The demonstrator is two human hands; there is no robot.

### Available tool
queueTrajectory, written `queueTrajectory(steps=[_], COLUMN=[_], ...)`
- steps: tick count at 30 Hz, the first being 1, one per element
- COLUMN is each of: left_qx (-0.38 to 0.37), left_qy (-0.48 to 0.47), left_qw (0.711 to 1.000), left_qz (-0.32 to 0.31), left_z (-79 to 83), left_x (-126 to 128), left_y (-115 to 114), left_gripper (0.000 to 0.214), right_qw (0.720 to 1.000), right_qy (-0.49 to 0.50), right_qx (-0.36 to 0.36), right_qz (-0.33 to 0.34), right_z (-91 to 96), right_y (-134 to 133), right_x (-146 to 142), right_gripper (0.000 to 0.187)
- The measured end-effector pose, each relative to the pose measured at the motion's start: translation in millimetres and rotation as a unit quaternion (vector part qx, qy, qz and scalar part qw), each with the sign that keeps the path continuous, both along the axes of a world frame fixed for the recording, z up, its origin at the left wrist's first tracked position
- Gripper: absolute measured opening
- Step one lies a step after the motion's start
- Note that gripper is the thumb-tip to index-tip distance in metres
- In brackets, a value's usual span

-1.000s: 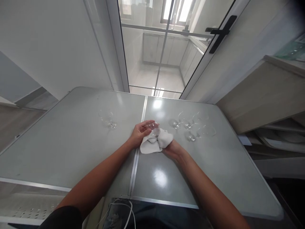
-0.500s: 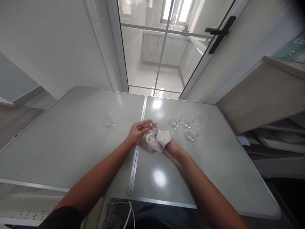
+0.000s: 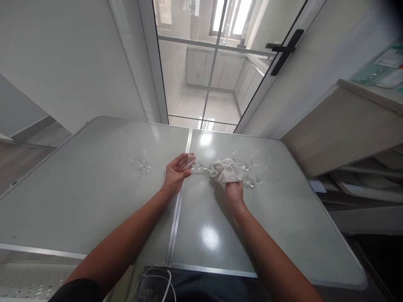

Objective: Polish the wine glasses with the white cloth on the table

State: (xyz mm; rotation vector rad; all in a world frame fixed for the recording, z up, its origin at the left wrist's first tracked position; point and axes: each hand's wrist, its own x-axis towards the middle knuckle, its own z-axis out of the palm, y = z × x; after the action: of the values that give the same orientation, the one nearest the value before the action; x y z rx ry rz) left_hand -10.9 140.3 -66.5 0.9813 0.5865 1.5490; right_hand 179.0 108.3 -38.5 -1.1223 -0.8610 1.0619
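My left hand point(image 3: 175, 173) is closed around the bowl of a clear stemmed glass point(image 3: 197, 166) held sideways above the grey table point(image 3: 94, 201), its stem and foot pointing right. My right hand point(image 3: 233, 191) grips a bunched white cloth point(image 3: 226, 171) right at the foot end of that glass. To the left, one stemmed glass point(image 3: 140, 160) stands alone on the table. To the right of the cloth stand several more clear stemmed glasses point(image 3: 262, 173), partly hidden behind it.
A metal seam point(image 3: 179, 201) runs down the middle of the table. A glass door point(image 3: 214, 67) with a black handle point(image 3: 281, 49) is behind it. Wooden shelving point(image 3: 352, 126) stands at the right. White cables point(image 3: 157, 285) hang below the near edge.
The glass has been turned from upright in the cloth to lying sideways. My right hand and the cloth slid right, off the bowl to the foot end.
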Motion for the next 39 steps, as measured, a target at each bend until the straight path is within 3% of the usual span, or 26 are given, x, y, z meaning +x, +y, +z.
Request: queueTrajectory(steps=[2, 4, 9, 12, 17, 20, 23, 27, 30, 32, 35, 39], left_qx=[0.014, 0.025, 0.045, 0.050, 0.049, 0.056, 0.047, 0.044, 0.043, 0.034, 0.027, 0.034], left_qy=[0.014, 0.036, 0.084, 0.089, 0.097, 0.090, 0.071, 0.075, 0.079, 0.082, 0.100, 0.116], left_qw=[1.000, 0.998, 0.989, 0.987, 0.985, 0.985, 0.992, 0.995, 0.996, 0.996, 0.994, 0.993], left_qz=[-0.010, -0.035, -0.109, -0.121, -0.132, -0.133, -0.090, -0.040, 0.001, 0.024, 0.031, 0.007], left_z=[0.6, 1.3, 1.0, -1.2, -3.7, -2.2, 1.2, 2.6, -1.3, -3.9, -4.9, -2.8], left_x=[1.3, 3.4, 8.1, 8.6, 5.7, 5.3, 6.1, 6.0, 4.2, 2.9, 3.1, 6.6], left_y=[-1.8, -4.8, -10.4, -11.1, -11.5, -11.8, -11.0, -7.7, -4.4, -3.0, -3.0, -4.7], left_gripper=[0.064, 0.064, 0.066, 0.064, 0.066, 0.066, 0.064, 0.063, 0.065, 0.065, 0.066, 0.067], right_qw=[0.992, 0.986, 0.993, 0.996, 0.991, 0.989, 0.975, 0.913, 0.877, 0.845, 0.764, 0.682], right_qy=[0.062, 0.070, -0.064, -0.056, -0.001, -0.078, -0.205, -0.406, -0.474, -0.529, -0.612, -0.674], right_qx=[-0.027, -0.051, -0.080, -0.061, -0.084, -0.096, -0.074, 0.012, 0.071, 0.077, 0.059, 0.027], right_qz=[0.108, 0.145, 0.060, 0.010, 0.103, 0.077, 0.044, -0.034, -0.041, 0.036, 0.195, 0.281], right_z=[-7.1, -17.7, -37.9, -38.9, -41.3, -41.1, -33.0, -15.4, -4.5, 0.8, 6.4, 11.8], right_y=[3.4, 5.8, 7.3, 8.7, 13.2, 13.1, 8.1, -4.3, -12.5, -16.1, -19.2, -21.4], right_x=[-1.6, 0.2, 15.0, 17.8, 15.2, 18.8, 20.7, 14.2, 10.4, 10.0, 8.3, 0.3], right_gripper=[0.027, 0.030, 0.020, 0.022, 0.020, 0.023, 0.023, 0.016, 0.035, 0.042, 0.061, 0.074])
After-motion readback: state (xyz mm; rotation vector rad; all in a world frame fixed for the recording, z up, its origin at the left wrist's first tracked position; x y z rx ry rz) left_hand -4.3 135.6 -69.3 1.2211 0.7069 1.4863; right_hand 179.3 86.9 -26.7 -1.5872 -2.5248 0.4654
